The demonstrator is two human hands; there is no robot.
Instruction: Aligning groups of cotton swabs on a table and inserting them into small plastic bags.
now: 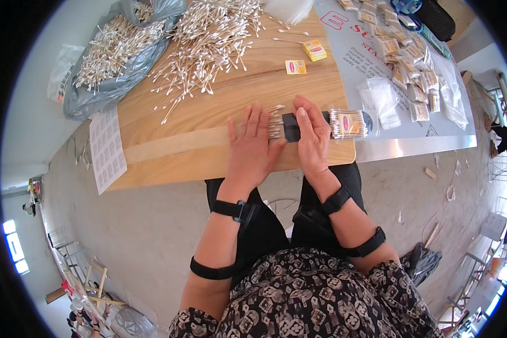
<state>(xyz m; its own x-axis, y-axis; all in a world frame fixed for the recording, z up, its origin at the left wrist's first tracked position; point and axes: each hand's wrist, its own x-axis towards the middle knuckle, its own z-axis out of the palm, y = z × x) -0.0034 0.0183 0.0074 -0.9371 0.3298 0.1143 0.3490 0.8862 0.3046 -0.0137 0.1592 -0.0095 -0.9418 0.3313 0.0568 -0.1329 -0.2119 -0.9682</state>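
My left hand (pixel 250 138) lies flat on the wooden table, fingers stretched out and together. Beside its index finger and thumb, a small row of cotton swabs (pixel 275 122) shows, partly covered by the hand. My right hand (pixel 313 135) is closed over a flat black strip (pixel 292 128), thumb against the fingers; the strip shows on both sides of the hand. At its right end sits a pack of cotton swabs (pixel 347 123) with a yellow label, in a clear bag. Farther back lie a single yellow label card (pixel 296 67) and a stack of yellow cards (pixel 315 50).
A large heap of loose swabs (pixel 214 39) covers the far table, beside a grey plastic bag (pixel 118 84) full of swabs. Finished-looking swab packs (pixel 408 56) pile up at the far right, near empty clear bags (pixel 380 101). A printed sheet (pixel 107 147) hangs over the left edge.
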